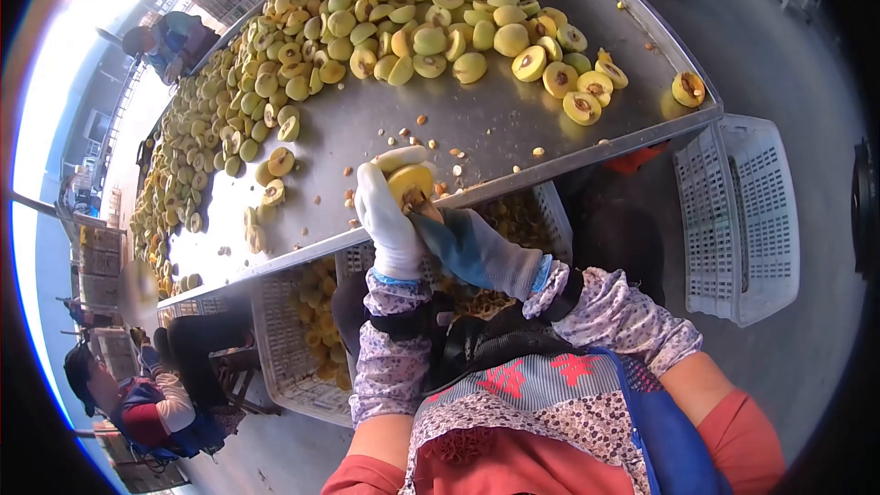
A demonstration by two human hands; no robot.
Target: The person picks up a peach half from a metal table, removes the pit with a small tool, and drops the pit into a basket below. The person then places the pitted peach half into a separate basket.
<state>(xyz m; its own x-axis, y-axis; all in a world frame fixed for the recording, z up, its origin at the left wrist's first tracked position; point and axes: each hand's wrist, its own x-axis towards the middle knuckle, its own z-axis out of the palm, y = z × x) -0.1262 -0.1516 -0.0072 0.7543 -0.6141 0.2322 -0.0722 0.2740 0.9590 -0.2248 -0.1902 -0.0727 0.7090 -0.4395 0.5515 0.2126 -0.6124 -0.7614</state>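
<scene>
My left hand (387, 220), in a white glove, is wrapped round a yellow peach half (412, 185) near the table's front edge. The cut face of the fruit shows a brown pit hollow. My right hand (463, 243), in a grey-blue glove, is closed against the lower side of the same fruit. A small brownish piece shows at its fingertips; I cannot make out whether it is a tool or part of the pit. Around both hands, pit bits and pale kernels (457, 170) are scattered on the metal table (367, 119).
A big heap of halved peaches (339, 23) covers the table's far and left parts. Below the front edge stand crates of fruit (316, 321). A white plastic basket (765, 220) is on the floor at right. Other people sit at left, one person (137, 394) nearby.
</scene>
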